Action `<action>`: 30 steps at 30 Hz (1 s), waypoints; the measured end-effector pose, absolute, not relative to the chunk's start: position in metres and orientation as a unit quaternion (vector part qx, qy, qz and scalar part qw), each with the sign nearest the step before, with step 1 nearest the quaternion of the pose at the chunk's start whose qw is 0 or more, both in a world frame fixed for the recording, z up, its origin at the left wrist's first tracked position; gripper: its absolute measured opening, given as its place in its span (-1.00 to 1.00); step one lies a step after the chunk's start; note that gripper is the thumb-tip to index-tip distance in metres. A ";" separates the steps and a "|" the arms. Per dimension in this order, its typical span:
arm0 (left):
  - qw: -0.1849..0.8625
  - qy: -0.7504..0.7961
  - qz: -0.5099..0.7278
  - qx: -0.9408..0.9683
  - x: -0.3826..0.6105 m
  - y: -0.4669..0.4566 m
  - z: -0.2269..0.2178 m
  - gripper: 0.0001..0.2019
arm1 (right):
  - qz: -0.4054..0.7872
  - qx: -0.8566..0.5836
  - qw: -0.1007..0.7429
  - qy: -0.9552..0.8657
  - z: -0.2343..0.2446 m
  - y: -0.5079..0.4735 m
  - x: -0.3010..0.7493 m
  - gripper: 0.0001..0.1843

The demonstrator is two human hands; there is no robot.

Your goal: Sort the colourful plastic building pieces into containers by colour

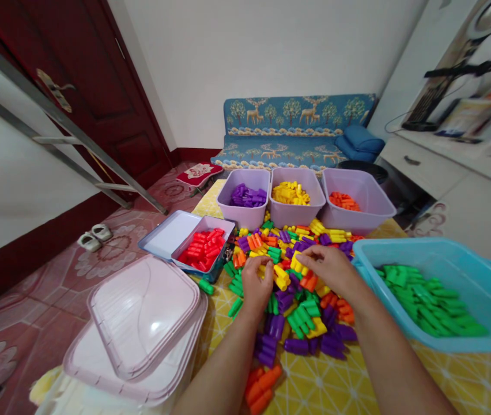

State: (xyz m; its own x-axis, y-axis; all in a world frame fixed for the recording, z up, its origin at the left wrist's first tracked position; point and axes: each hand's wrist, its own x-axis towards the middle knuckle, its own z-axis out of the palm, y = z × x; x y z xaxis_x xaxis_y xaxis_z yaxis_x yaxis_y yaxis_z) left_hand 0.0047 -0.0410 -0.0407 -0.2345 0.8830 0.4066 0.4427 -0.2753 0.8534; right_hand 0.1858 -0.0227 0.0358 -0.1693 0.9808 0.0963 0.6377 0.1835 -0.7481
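A heap of plastic toy building blocks (301, 317), ribbed like joined tubes, spreads over the table in green, purple, orange and yellow. My right hand (329, 268) pinches a yellow block (299, 264) between thumb and fingers above the heap. On the heap's left side, my left hand (256, 282) is curled closed; yellow shows between its thumb and fingers. Another yellow block (281, 278) is right beside its fingertips. Part of what the left hand grips is hidden.
Lilac bins hold purple (249, 196), yellow (291, 193) and orange blocks (344, 201) at the back. A turquoise tub (457, 251) with green blocks stands right. Left are an open case (159, 236) with red blocks and stacked pink lids (142, 311). A sofa (289, 144) stands behind.
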 end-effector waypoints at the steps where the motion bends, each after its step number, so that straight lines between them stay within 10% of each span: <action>1: 0.202 0.567 0.545 0.583 0.005 -0.041 -0.040 -0.86 | 0.296 -0.565 0.289 -0.714 0.035 -0.022 0.186 -0.65; 10: 0.252 0.518 0.559 0.596 0.003 -0.045 -0.035 -0.73 | 0.379 -0.443 0.646 -0.492 0.059 0.000 0.166 -0.48; 16: 0.259 0.499 0.550 0.617 0.002 -0.048 -0.035 -0.78 | 0.137 -0.587 0.408 -0.685 0.025 -0.036 0.189 -0.71; 21: 0.243 0.501 0.526 0.643 0.004 -0.048 -0.031 -0.83 | 0.048 -0.659 0.249 -0.708 -0.011 -0.068 0.187 -0.46; 30: 0.294 0.455 0.541 0.643 0.000 -0.045 -0.036 -0.64 | 0.222 -0.567 0.379 -0.697 -0.010 -0.037 0.147 -0.28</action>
State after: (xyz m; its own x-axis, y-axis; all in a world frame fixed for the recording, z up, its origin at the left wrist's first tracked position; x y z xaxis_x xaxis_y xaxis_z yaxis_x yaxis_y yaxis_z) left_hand 0.0001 -0.0455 -0.0361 -0.0002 0.9037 0.4283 0.2676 -0.4126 0.8707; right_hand 0.1471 -0.0369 -0.0097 -0.0697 0.9584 0.2767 0.6221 0.2586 -0.7390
